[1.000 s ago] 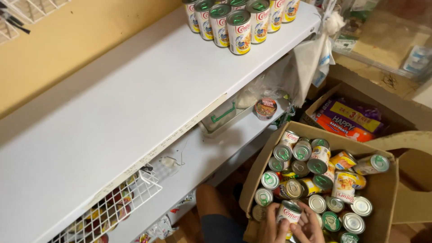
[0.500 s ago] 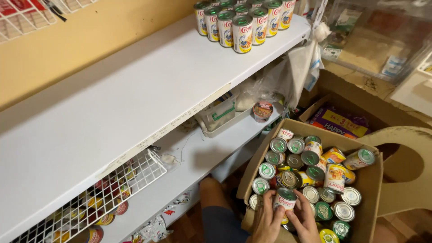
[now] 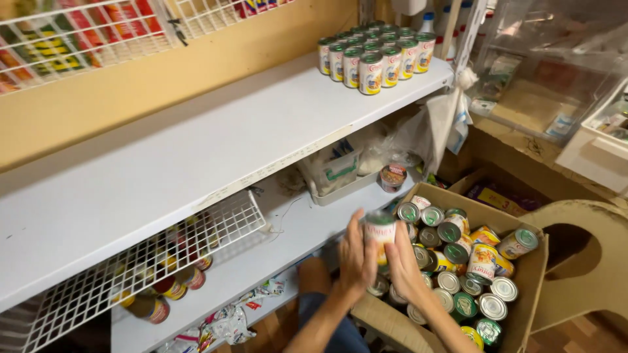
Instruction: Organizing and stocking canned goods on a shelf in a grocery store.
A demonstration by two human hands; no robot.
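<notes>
Left hand (image 3: pixel 356 256) and right hand (image 3: pixel 402 261) clasp 1 can (image 3: pixel 380 230).

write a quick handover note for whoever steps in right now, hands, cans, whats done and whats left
Left hand and right hand: together clasping one can, lifted above the cardboard box.
Box: on the floor by the shelves, with many loose cans inside.
Done: a block of cans stands upright at the right end of the white top shelf.
Left: most of that shelf is bare; the box is far from emptied.
</notes>
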